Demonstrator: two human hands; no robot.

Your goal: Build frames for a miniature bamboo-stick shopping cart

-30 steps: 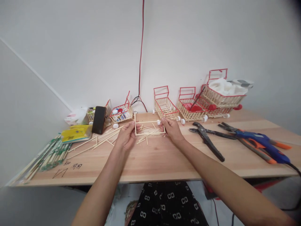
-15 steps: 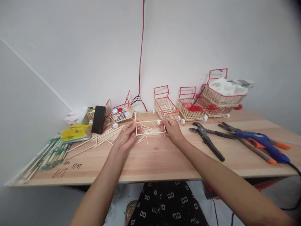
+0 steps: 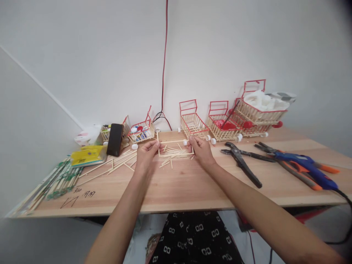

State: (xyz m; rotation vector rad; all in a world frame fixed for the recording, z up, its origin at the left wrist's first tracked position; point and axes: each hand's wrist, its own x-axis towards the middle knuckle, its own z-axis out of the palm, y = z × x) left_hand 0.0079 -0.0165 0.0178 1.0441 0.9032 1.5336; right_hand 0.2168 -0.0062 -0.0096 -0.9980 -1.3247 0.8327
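Head view: pale wooden-stick rectangular frame (image 3: pixel 173 141), 12 o'clock above wooden bench (image 3: pixel 176 192).
Left hand (image 3: pixel 147 153): fingers clamped on frame, 9 o'clock.
Right hand (image 3: pixel 202 152): likewise, 2 o'clock.
Frame step: seemingly steadying; next calls for even grip.

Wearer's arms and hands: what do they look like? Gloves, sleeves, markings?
Left hand and right hand are bare, no gloves. Left forearm and right forearm are bare too: no sleeve, watch, wristband, cable or clear marking shows. Fingers too small in view to rule out rings. Below the arms, black clothing with pale, rounded-square outlines.
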